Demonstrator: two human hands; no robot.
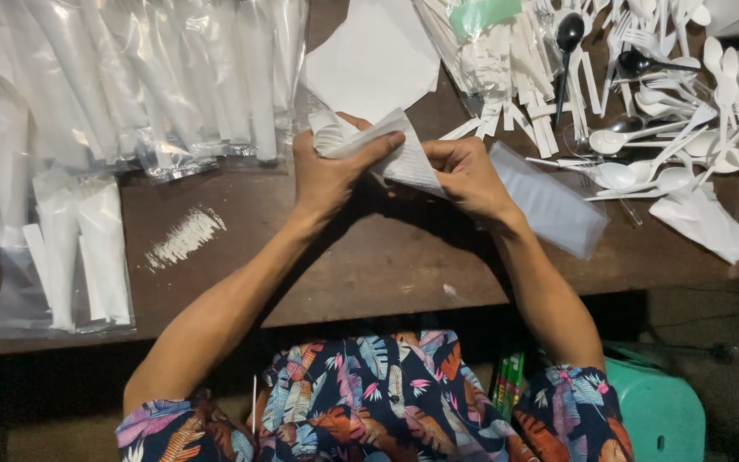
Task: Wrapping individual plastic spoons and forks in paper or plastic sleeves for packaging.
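Observation:
My left hand (328, 175) and my right hand (465, 175) meet over the brown wooden table (369, 257), both gripping a white paper napkin (404, 158) wrapped around white plastic cutlery (328, 133). The spoon bowl sticks out of the napkin's left end above my left thumb. My right fingers pinch the napkin's right edge. A clear flat plastic sleeve (549, 205) lies just right of my right hand.
Packed clear bags of wrapped cutlery (130, 77) fill the back left, with more bags (70, 248) at the left edge. Loose white spoons and forks (652, 128) pile at the back right, beside folded napkins (374, 60). A green stool (656, 406) stands below right.

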